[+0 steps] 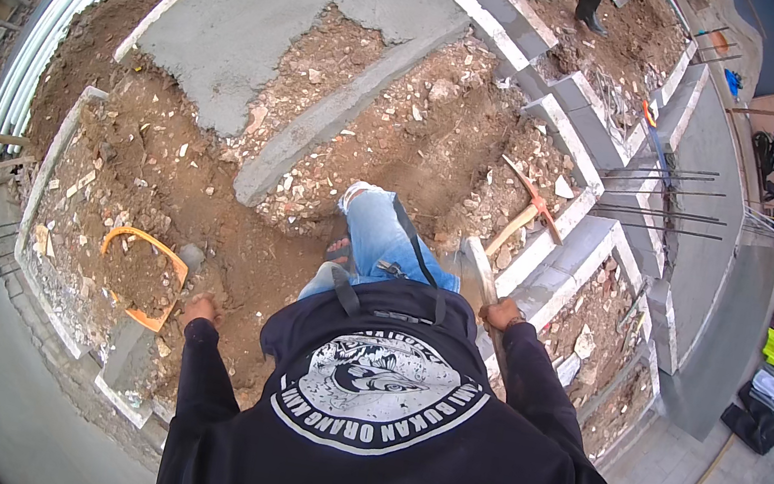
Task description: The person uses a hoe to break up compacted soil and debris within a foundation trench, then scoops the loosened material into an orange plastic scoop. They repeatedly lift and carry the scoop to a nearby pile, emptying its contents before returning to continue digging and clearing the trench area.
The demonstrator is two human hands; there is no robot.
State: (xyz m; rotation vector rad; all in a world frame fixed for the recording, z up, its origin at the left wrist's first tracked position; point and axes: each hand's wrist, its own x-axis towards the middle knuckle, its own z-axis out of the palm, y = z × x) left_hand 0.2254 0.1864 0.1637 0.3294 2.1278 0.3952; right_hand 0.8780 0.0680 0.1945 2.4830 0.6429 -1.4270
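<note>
My left hand (202, 310) hangs over the soil with its back up. Its fingers point down and are too hidden to tell whether they are curled. Just left of it, an orange container (165, 252) with a curved rim sits in the dirt with soil inside. My right hand (501, 313) is closed round a pale, wooden-looking piece (478, 269) beside my right leg; its lower part runs behind my sleeve. Farther off to the right, a pickaxe (532, 206) with a wooden handle and an orange-red head lies on the rubble, out of my hands' touch.
Wet grey concrete (241, 11) covers the far left ground, and a concrete strip (346, 114) crosses the rubble. Low block walls (567, 255) and bare steel bars (660, 214) stand at right. A handsaw (657, 138) rests by them. A person's boot (591, 16) shows at the far side.
</note>
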